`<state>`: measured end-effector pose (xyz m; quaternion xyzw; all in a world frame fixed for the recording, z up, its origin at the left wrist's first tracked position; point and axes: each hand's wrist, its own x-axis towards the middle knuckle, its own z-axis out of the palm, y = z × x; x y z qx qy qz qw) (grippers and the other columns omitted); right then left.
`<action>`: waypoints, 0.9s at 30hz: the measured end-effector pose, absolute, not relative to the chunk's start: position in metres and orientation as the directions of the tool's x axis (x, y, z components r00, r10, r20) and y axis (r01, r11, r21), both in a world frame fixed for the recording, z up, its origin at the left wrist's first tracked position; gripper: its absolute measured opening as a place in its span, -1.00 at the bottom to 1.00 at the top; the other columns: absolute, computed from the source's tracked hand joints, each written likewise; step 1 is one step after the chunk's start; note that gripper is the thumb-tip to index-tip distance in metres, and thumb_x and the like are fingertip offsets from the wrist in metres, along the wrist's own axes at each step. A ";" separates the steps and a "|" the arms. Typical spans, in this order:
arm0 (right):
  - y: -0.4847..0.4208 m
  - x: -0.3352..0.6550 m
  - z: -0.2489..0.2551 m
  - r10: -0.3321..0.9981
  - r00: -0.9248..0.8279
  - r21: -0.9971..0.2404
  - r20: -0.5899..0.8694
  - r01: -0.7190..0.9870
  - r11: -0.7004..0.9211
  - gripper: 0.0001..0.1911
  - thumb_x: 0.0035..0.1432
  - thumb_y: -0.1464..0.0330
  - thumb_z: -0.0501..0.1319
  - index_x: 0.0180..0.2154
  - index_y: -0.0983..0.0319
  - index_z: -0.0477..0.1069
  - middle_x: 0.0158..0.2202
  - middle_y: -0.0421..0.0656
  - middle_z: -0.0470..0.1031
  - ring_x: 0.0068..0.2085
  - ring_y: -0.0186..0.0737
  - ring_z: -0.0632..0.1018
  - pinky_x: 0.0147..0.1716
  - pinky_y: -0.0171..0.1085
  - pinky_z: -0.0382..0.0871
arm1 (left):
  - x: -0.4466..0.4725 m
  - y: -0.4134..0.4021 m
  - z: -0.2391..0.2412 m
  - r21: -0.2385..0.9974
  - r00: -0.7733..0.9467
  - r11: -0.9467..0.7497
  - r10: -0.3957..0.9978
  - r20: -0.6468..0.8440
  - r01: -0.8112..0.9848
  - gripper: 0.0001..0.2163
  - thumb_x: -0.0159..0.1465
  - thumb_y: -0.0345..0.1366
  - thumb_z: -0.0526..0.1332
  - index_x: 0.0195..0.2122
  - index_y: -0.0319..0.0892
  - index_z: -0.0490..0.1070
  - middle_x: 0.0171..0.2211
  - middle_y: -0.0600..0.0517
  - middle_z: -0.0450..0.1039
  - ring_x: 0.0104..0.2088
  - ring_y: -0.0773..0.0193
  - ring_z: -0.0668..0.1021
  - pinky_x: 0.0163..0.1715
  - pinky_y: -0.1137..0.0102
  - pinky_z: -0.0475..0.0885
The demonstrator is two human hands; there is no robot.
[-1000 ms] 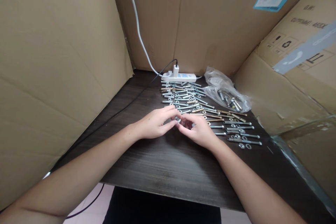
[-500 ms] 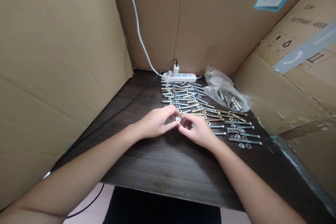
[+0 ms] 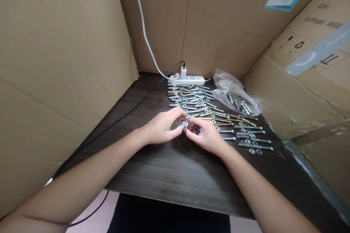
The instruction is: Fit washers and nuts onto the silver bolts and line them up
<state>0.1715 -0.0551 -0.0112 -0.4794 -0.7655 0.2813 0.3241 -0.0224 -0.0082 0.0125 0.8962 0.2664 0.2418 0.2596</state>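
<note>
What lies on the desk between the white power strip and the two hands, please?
Rows of bolts and washers fill it, in the head view.

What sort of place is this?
Probably a storeroom or packing corner: a dark table hemmed in by cardboard cartons, with rows of bolts and a plastic bag of hardware.

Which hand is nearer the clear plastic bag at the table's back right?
Right. The right hand sits in front of the plastic bag, slightly to its left; the left hand lies farther left. The fingers of both meet on a small metal ring.
</note>
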 end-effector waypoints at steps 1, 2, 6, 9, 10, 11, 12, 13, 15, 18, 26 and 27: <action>-0.055 0.171 -0.011 0.917 -0.329 -0.741 0.228 0.552 0.382 -0.94 0.10 0.36 0.18 -0.38 0.21 0.33 -0.54 -0.27 0.37 -0.53 -0.37 0.36 -0.50 -0.38 0.27 | -0.022 -0.008 0.012 0.594 0.734 -0.716 0.615 0.288 0.367 -0.85 0.23 -0.32 0.12 -0.17 -0.16 0.27 -0.27 0.05 0.33 -0.32 0.32 0.41 -0.31 0.42 0.33; -0.055 0.171 -0.011 0.917 -0.328 -0.740 0.228 0.554 0.383 -0.95 0.10 0.36 0.18 -0.38 0.20 0.33 -0.54 -0.27 0.37 -0.53 -0.37 0.36 -0.49 -0.38 0.27 | -0.022 -0.008 0.012 0.592 0.731 -0.713 0.621 0.285 0.375 -0.85 0.23 -0.28 0.14 -0.19 -0.16 0.27 -0.26 0.05 0.34 -0.31 0.31 0.41 -0.30 0.41 0.34; -0.056 0.171 -0.010 0.919 -0.327 -0.736 0.220 0.562 0.377 -0.96 0.10 0.37 0.17 -0.38 0.20 0.32 -0.53 -0.26 0.38 -0.52 -0.36 0.36 -0.49 -0.38 0.27 | -0.022 -0.007 0.010 0.568 0.747 -0.735 0.600 0.288 0.371 -0.86 0.25 -0.24 0.14 -0.23 -0.16 0.29 -0.25 0.04 0.34 -0.26 0.29 0.43 -0.25 0.39 0.34; -0.056 0.171 -0.009 0.921 -0.321 -0.739 0.221 0.561 0.373 -0.94 0.10 0.37 0.17 -0.40 0.21 0.32 -0.54 -0.27 0.37 -0.53 -0.37 0.35 -0.50 -0.38 0.27 | -0.022 -0.006 0.010 0.555 0.755 -0.745 0.590 0.288 0.370 -0.87 0.26 -0.24 0.13 -0.22 -0.16 0.30 -0.25 0.03 0.34 -0.27 0.29 0.43 -0.26 0.39 0.34; -0.056 0.171 -0.009 0.921 -0.320 -0.739 0.222 0.561 0.373 -0.94 0.09 0.37 0.17 -0.40 0.21 0.31 -0.54 -0.27 0.37 -0.53 -0.37 0.35 -0.50 -0.38 0.26 | -0.022 -0.006 0.010 0.554 0.756 -0.746 0.588 0.287 0.370 -0.86 0.26 -0.24 0.13 -0.22 -0.16 0.30 -0.25 0.03 0.34 -0.27 0.29 0.43 -0.27 0.40 0.34; -0.056 0.171 -0.008 0.921 -0.321 -0.740 0.222 0.560 0.374 -0.94 0.09 0.37 0.17 -0.41 0.21 0.31 -0.54 -0.27 0.36 -0.53 -0.38 0.35 -0.50 -0.39 0.26 | -0.022 -0.006 0.010 0.552 0.757 -0.747 0.587 0.288 0.370 -0.86 0.26 -0.23 0.13 -0.22 -0.16 0.30 -0.25 0.03 0.34 -0.27 0.29 0.42 -0.27 0.40 0.34; -0.056 0.171 -0.008 0.921 -0.322 -0.740 0.221 0.560 0.373 -0.94 0.09 0.37 0.18 -0.40 0.21 0.31 -0.54 -0.27 0.36 -0.53 -0.38 0.35 -0.50 -0.39 0.26 | -0.022 -0.006 0.010 0.551 0.757 -0.747 0.587 0.287 0.371 -0.86 0.26 -0.24 0.13 -0.22 -0.17 0.30 -0.25 0.03 0.34 -0.28 0.29 0.42 -0.27 0.40 0.34; -0.056 0.171 -0.009 0.921 -0.322 -0.740 0.220 0.560 0.372 -0.94 0.10 0.37 0.17 -0.40 0.21 0.32 -0.54 -0.27 0.36 -0.53 -0.38 0.35 -0.50 -0.39 0.26 | -0.022 -0.006 0.010 0.551 0.757 -0.748 0.587 0.286 0.371 -0.87 0.26 -0.24 0.13 -0.22 -0.17 0.30 -0.25 0.03 0.34 -0.27 0.29 0.42 -0.27 0.40 0.34; -0.056 0.171 -0.009 0.921 -0.322 -0.739 0.220 0.560 0.373 -0.94 0.11 0.35 0.17 -0.37 0.21 0.34 -0.54 -0.27 0.37 -0.53 -0.37 0.36 -0.50 -0.39 0.26 | -0.022 -0.007 0.010 0.550 0.761 -0.749 0.583 0.284 0.369 -0.87 0.25 -0.28 0.12 -0.20 -0.16 0.32 -0.26 0.03 0.34 -0.27 0.29 0.42 -0.28 0.40 0.34; -0.055 0.171 -0.010 0.919 -0.323 -0.739 0.227 0.557 0.378 -0.94 0.11 0.35 0.18 -0.37 0.21 0.35 -0.54 -0.28 0.38 -0.53 -0.38 0.37 -0.50 -0.39 0.27 | -0.022 -0.008 0.011 0.554 0.762 -0.749 0.581 0.287 0.363 -0.83 0.25 -0.37 0.06 -0.15 -0.15 0.32 -0.27 0.04 0.34 -0.31 0.31 0.42 -0.29 0.40 0.34; -0.056 0.172 -0.010 0.918 -0.329 -0.735 0.221 0.562 0.378 -0.95 0.10 0.36 0.18 -0.37 0.21 0.34 -0.53 -0.27 0.38 -0.52 -0.37 0.37 -0.49 -0.38 0.27 | -0.022 -0.008 0.012 0.564 0.733 -0.737 0.606 0.308 0.372 -0.89 0.22 -0.29 0.12 -0.24 -0.16 0.25 -0.27 0.05 0.32 -0.31 0.31 0.40 -0.30 0.41 0.33; -0.056 0.172 -0.010 0.919 -0.328 -0.735 0.220 0.563 0.377 -0.95 0.10 0.36 0.18 -0.38 0.21 0.34 -0.53 -0.27 0.38 -0.52 -0.37 0.37 -0.49 -0.38 0.27 | -0.022 -0.008 0.012 0.557 0.739 -0.742 0.600 0.306 0.373 -0.88 0.22 -0.27 0.13 -0.25 -0.16 0.24 -0.26 0.05 0.31 -0.31 0.30 0.40 -0.30 0.41 0.33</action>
